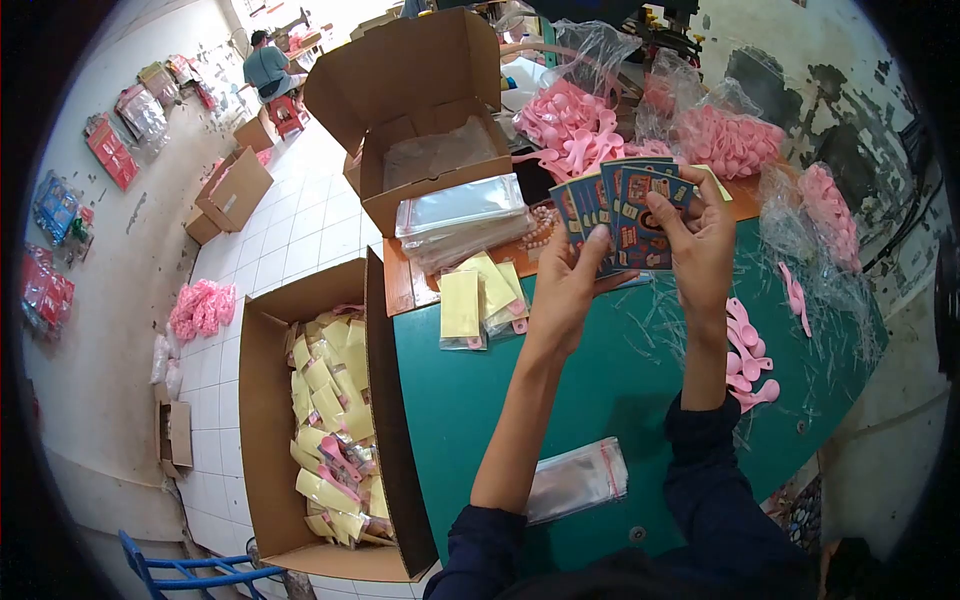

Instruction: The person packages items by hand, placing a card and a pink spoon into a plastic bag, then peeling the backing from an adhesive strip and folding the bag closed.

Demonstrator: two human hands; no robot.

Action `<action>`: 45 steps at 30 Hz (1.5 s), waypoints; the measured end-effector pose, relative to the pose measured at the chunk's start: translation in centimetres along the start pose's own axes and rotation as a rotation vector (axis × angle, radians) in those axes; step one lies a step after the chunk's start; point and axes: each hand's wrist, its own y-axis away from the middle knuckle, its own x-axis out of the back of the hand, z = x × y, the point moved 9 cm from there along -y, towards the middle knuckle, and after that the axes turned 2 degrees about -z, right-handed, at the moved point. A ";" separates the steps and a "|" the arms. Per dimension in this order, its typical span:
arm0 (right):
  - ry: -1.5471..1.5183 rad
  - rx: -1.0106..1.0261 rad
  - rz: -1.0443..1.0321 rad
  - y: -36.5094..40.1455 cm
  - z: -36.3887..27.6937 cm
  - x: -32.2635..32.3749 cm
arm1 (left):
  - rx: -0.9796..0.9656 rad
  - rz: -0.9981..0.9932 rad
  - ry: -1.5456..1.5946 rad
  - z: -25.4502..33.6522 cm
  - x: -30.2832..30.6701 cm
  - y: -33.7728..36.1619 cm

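Observation:
Fanned out above the green table (470,400) are several dark blue printed cards (640,215), held between both hands. My left hand (575,275) grips their lower left side with the thumb on top. My right hand (700,235) grips their right side, thumb across the front. Below my forearms lies a stack of clear plastic bags (580,482). Packed pieces with yellow cards (460,308) lie left of my left hand. Pink spoons (748,350) rest on the table beside my right forearm.
A large carton (405,480) of yellow-card packs stands at the left. An open box (430,160) and stacked clear bags (465,215) are behind. Heaps of pink spoons (570,125) line the back. A person (265,65) sits far off. A blue metal frame (190,570) stands lower left.

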 end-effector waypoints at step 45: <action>0.502 0.000 -0.610 12.7 10.8 -4.3 | -0.033 0.086 -1.134 -5.4 10.4 9.6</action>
